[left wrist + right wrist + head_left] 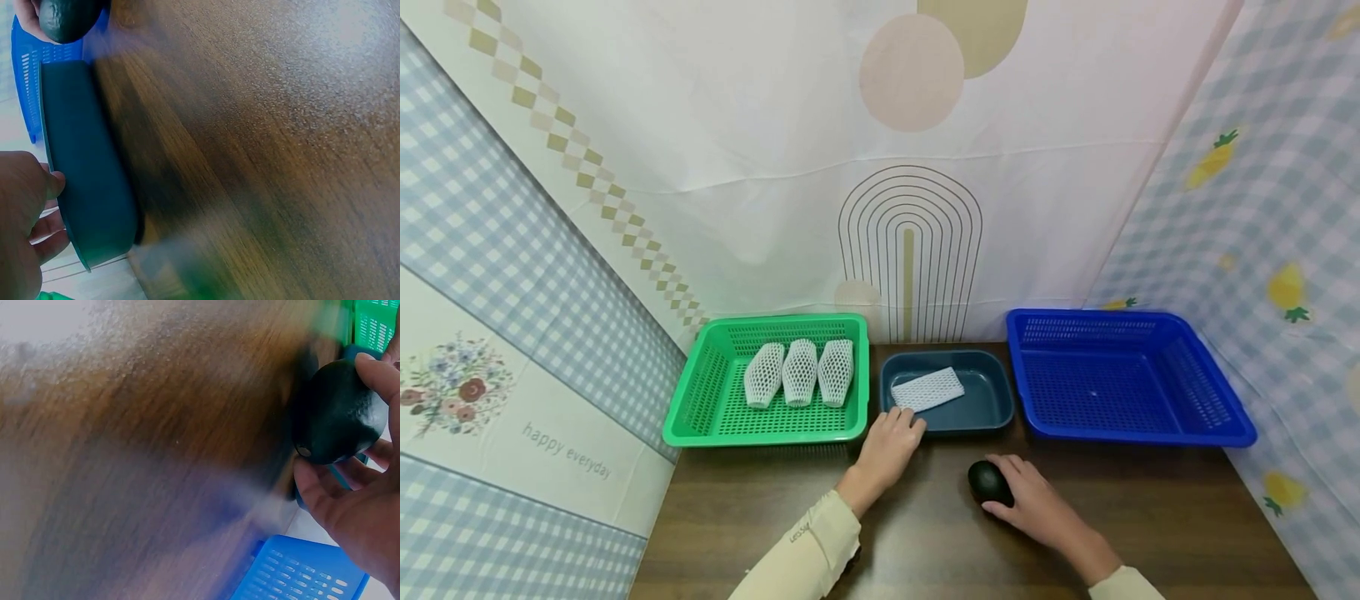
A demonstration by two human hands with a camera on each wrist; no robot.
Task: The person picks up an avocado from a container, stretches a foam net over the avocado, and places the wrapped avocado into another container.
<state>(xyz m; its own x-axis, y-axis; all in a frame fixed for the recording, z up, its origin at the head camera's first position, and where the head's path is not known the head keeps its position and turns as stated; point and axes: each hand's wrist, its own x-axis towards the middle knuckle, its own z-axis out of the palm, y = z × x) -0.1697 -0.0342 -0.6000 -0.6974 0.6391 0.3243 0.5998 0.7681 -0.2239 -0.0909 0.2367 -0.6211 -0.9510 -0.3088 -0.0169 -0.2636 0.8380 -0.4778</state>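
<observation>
My right hand [1037, 504] holds a dark avocado [989, 483] low over the table, thumb and fingers curled about its sides; the right wrist view shows the same avocado [340, 412] up close. My left hand [889, 446] is at the near left corner of a dark teal tray [992, 417]. From the left wrist view, its thumb overlaps the tray's rim and other fingers pass behind it; whether they pinch anything is hidden. Inside the tray, close to those fingertips, lies a flat white foam net sleeve [931, 388].
Left of the tray stands a green basket [767, 437] with three bulging white foam net sleeves [800, 372] inside. A blue basket [1138, 437] stands on the right. Part of a dark object [853, 560] shows beside my left forearm. Patterned cloth hangs behind and at both sides.
</observation>
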